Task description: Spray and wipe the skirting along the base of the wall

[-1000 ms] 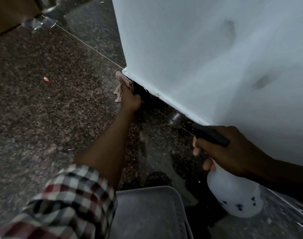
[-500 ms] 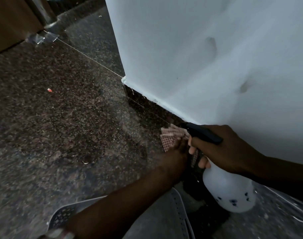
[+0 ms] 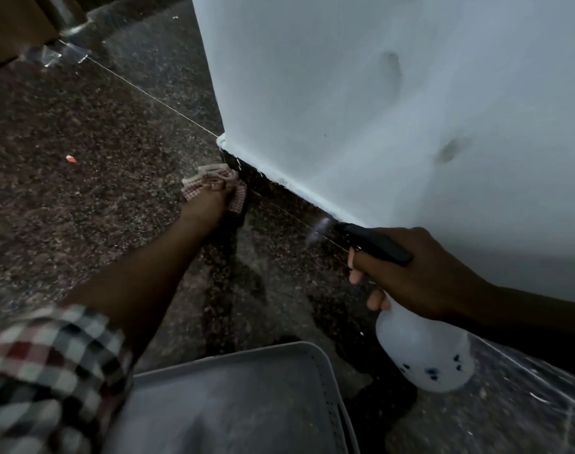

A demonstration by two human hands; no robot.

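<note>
Open floor point(image 3: 83, 224) spreads left; left hand point(image 3: 205, 208) holds cloth point(image 3: 210, 181) at skirting point(image 3: 279, 194) end, right hand point(image 3: 420, 276) grips spray bottle point(image 3: 423, 352).

The floor point(image 3: 83, 231) under me is dark speckled stone, crossed by a thin pale joint line point(image 3: 155, 99) that runs from the far left corner toward the middle. A small red-and-white scrap point(image 3: 70, 158) lies on it well off to my left, and a crumpled piece of clear tape point(image 3: 61, 55) sits at the far end of the line, beside a brown panel point(image 3: 7, 27). Close below me is a grey tray point(image 3: 325, 381) with a rounded corner and small holes along its rim.
</note>
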